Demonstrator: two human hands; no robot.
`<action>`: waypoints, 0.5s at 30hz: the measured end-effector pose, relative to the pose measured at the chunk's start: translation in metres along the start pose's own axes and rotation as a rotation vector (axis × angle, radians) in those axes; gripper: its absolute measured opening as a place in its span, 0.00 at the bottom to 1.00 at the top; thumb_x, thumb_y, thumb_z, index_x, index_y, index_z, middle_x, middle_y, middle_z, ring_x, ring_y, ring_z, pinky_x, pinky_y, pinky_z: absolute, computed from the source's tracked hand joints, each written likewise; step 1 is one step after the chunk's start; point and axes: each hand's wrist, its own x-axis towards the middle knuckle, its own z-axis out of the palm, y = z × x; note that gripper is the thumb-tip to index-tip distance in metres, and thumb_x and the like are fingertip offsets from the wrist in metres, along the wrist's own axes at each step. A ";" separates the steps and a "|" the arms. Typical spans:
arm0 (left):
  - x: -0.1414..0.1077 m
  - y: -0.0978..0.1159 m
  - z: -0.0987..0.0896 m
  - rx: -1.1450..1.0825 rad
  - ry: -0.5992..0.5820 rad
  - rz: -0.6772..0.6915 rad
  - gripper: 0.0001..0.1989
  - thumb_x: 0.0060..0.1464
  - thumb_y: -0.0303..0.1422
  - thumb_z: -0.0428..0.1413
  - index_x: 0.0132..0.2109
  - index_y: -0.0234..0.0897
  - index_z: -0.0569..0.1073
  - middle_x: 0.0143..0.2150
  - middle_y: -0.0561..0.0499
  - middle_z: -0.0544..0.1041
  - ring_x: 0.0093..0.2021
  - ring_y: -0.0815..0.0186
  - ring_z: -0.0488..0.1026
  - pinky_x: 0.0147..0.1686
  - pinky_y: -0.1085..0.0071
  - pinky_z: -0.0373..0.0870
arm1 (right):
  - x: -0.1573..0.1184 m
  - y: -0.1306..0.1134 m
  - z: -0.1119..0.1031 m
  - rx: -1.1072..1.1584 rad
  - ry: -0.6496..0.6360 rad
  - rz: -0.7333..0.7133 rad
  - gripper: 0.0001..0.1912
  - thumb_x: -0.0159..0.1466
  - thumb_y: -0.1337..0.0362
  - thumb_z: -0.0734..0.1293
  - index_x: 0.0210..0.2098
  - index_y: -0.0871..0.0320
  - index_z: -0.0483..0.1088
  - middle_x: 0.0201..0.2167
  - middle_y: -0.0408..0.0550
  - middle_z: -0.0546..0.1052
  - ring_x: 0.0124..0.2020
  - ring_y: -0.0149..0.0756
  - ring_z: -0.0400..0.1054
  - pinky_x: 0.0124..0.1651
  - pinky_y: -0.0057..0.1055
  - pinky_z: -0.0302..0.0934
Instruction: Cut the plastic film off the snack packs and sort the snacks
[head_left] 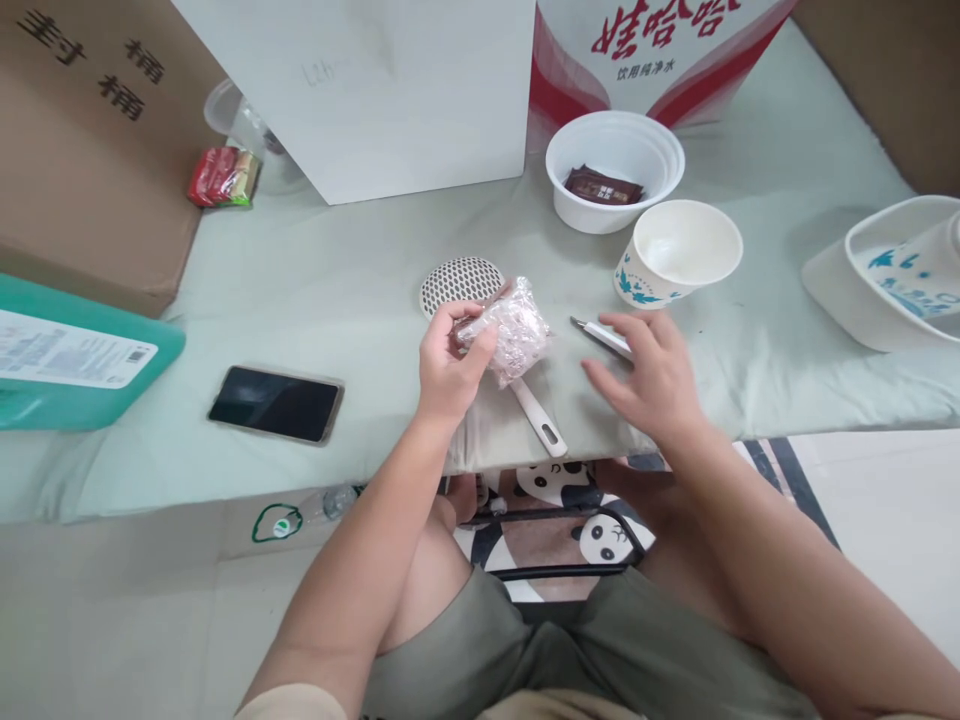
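Observation:
My left hand (450, 365) is closed on a crinkled clear plastic packet (517, 335), pinched between thumb and fingers. A brownish edge shows along its upper side; the contents are hard to make out. Under the packet lies a white slotted skimmer (461, 280), its handle pointing toward me. To the right, my right hand (652, 370) has its fingers apart around a white pen (609, 338) on the cloth. Whether the fingers touch the pen I cannot tell. Just beyond that hand stands a white paper cup (682, 250) with blue leaf prints.
A white bowl (615, 215) with brown sachets stands behind the cup. At right is a white bin (847, 270) with a cup inside. A phone (276, 404) and a green container (82, 350) lie left. Boxes (420, 90) line the back of the cloth-covered table (360, 290).

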 end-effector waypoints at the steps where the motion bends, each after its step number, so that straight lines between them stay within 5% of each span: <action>1: -0.001 0.002 0.003 0.053 -0.027 0.038 0.17 0.56 0.48 0.63 0.44 0.41 0.74 0.44 0.48 0.78 0.40 0.65 0.76 0.39 0.68 0.75 | 0.000 -0.008 0.001 0.082 0.017 -0.071 0.23 0.64 0.54 0.70 0.56 0.56 0.72 0.45 0.57 0.75 0.46 0.49 0.71 0.48 0.45 0.68; 3: -0.003 0.007 0.008 0.136 -0.094 0.126 0.15 0.57 0.47 0.61 0.44 0.41 0.74 0.46 0.47 0.79 0.46 0.61 0.78 0.46 0.63 0.77 | 0.001 -0.023 0.002 0.198 0.023 -0.149 0.20 0.66 0.55 0.70 0.55 0.54 0.71 0.45 0.54 0.76 0.45 0.45 0.72 0.47 0.43 0.68; 7: -0.008 0.012 0.018 0.143 -0.172 0.175 0.12 0.58 0.44 0.61 0.43 0.41 0.74 0.46 0.46 0.80 0.51 0.59 0.78 0.53 0.60 0.76 | 0.003 -0.041 0.004 0.260 0.065 -0.163 0.02 0.68 0.67 0.67 0.38 0.53 0.72 0.32 0.46 0.76 0.34 0.37 0.69 0.39 0.36 0.64; 15: 0.000 0.010 0.015 -0.187 0.023 -0.274 0.18 0.48 0.45 0.68 0.41 0.42 0.73 0.37 0.53 0.74 0.27 0.72 0.67 0.23 0.75 0.66 | 0.000 -0.039 -0.003 0.275 0.124 -0.281 0.05 0.68 0.70 0.68 0.36 0.53 0.72 0.31 0.45 0.75 0.34 0.36 0.67 0.40 0.36 0.61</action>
